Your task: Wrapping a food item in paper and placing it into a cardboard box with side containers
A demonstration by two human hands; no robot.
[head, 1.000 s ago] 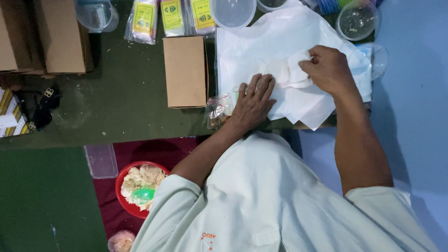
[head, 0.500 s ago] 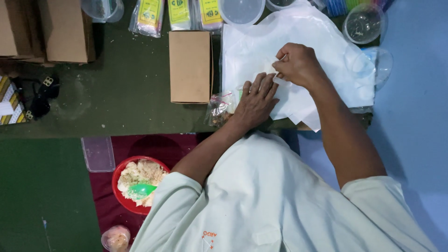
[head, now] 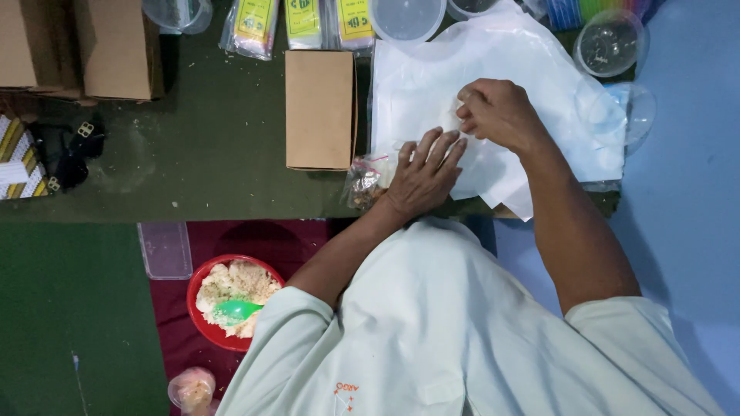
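Observation:
My left hand (head: 424,171) lies flat, fingers spread, on a white sheet of paper (head: 493,92) spread over the green table (head: 216,169). Under its heel sits a small clear plastic bag with brownish contents (head: 362,183). My right hand (head: 497,114) is closed just beyond the left hand's fingertips, pinching a fold of the white paper between thumb and fingers. A plain brown cardboard box (head: 320,108) lies to the left of both hands, close to the paper's edge.
Yellow-labelled packets (head: 304,19) and clear round containers (head: 406,17) line the far edge. More cardboard boxes (head: 85,46) stand at far left. Below the table a red bowl of crumbly food (head: 227,300) holds a green spoon (head: 235,310), beside a clear lid (head: 163,250).
My right hand has pulled in from the right toward the left hand's fingertips, gathering the white paper. The left hand stays pressed in place.

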